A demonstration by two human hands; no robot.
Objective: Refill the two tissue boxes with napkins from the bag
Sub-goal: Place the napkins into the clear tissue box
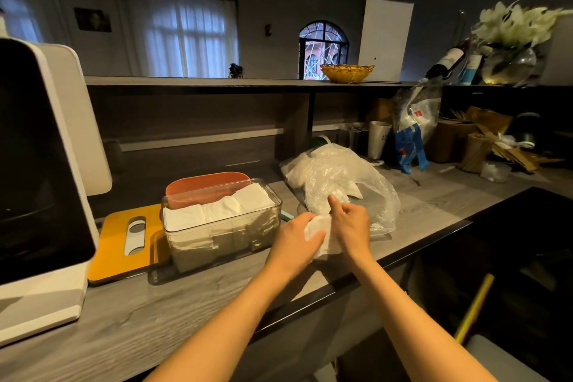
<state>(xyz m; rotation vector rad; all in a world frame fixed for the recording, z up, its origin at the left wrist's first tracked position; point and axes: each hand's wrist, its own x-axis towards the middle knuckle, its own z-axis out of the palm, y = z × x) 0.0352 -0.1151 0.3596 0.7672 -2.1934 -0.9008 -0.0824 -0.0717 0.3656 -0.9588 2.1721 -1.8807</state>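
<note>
A clear tissue box (pixel 198 242) stands on the grey counter, filled to its rim with white napkins (pixel 223 206). Behind it sits an orange box (pixel 207 184), and a yellow lid (pixel 121 245) with an oval slot lies flat to its left. A clear plastic bag (pixel 344 180) holding white napkins lies to the right of the boxes. Just in front of the bag's mouth, my left hand (pixel 297 240) and my right hand (pixel 348 226) both grip a bunch of white napkins (pixel 322 236).
A large white machine (pixel 46 164) with a dark front fills the left. At the back right stand a white cup (pixel 378 138), a blue-and-clear bag (pixel 412 133) and brown boxes. The upper shelf carries a yellow basket (pixel 347 71), a wine bottle and a flower vase. The counter edge (pixel 387 257) drops off at right.
</note>
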